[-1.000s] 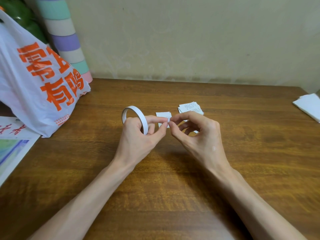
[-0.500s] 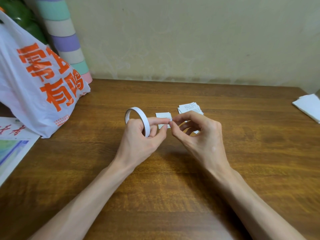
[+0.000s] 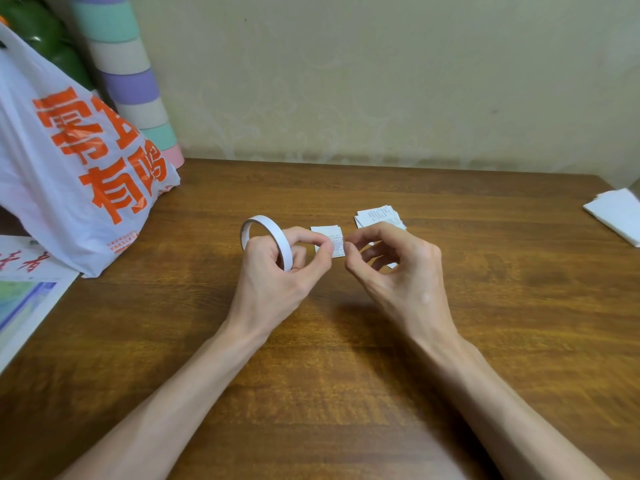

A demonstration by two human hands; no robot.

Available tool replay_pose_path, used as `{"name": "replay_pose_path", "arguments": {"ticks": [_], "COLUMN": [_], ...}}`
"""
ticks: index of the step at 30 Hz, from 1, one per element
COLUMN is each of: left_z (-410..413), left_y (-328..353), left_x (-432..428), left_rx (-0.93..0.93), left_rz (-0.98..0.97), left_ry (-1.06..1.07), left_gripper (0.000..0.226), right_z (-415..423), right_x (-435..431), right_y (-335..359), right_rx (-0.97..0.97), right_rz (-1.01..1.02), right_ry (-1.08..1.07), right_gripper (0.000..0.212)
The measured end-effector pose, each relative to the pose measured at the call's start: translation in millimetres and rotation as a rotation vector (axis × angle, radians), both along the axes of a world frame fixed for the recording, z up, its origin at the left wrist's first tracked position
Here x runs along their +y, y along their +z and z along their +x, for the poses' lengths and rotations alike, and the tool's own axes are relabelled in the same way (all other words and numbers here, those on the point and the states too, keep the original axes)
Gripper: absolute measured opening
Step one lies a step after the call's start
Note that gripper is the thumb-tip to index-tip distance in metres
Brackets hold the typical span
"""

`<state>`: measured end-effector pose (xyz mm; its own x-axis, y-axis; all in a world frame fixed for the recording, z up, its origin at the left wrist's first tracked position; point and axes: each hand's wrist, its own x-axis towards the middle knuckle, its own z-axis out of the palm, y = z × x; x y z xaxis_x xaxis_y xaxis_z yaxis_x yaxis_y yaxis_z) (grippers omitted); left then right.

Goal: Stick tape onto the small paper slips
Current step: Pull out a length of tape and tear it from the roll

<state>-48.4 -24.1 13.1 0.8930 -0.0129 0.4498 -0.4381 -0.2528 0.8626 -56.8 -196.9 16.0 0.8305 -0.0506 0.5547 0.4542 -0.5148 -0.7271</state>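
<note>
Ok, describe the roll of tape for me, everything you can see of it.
The roll of tape is a thin white ring, hollow in the middle, with a smooth, papery look. It stands on edge, slightly tilted, over the wooden table, in the left hand, whose fingers grip its lower part. Whether a loose end runs toward the right hand cannot be told.
</note>
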Motion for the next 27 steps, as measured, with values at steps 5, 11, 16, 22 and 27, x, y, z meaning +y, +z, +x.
{"name": "replay_pose_path", "arguments": {"ticks": [5, 11, 16, 22, 27], "left_z": [0.0, -0.2, -1.5, -2.5, -2.2], "left_y": [0.5, 0.7, -0.2, -1.1, -2.5], "left_x": [0.8, -0.6, -2.5, -4.0, -3.3], "left_rx": [0.002, 0.028, 0.014, 0.009, -0.019], "left_rz": [0.012, -0.019, 0.007, 0.029, 0.074], "left_ry": [0.011, -0.012, -0.022, -0.024, -0.020], "left_gripper": [0.016, 0.013, 0.013, 0.019, 0.024], "right_z": [-0.5, -2.6, -2.7, -1.9, -0.9], "right_x": [0.7, 2.8, 2.9, 1.2, 2.0], "right_y": [-0.3, 2.1, 0.3, -1.3, -3.0], "right_rx": [-0.016, -0.046, -0.045, -0.034, -0.027], "right_rz": [-0.002, 0.029, 0.022, 0.022, 0.016], "right_ry": [0.016, 0.018, 0.014, 0.012, -0.005], "right_gripper": [0.010, 0.010, 0.010, 0.009, 0.008]}}
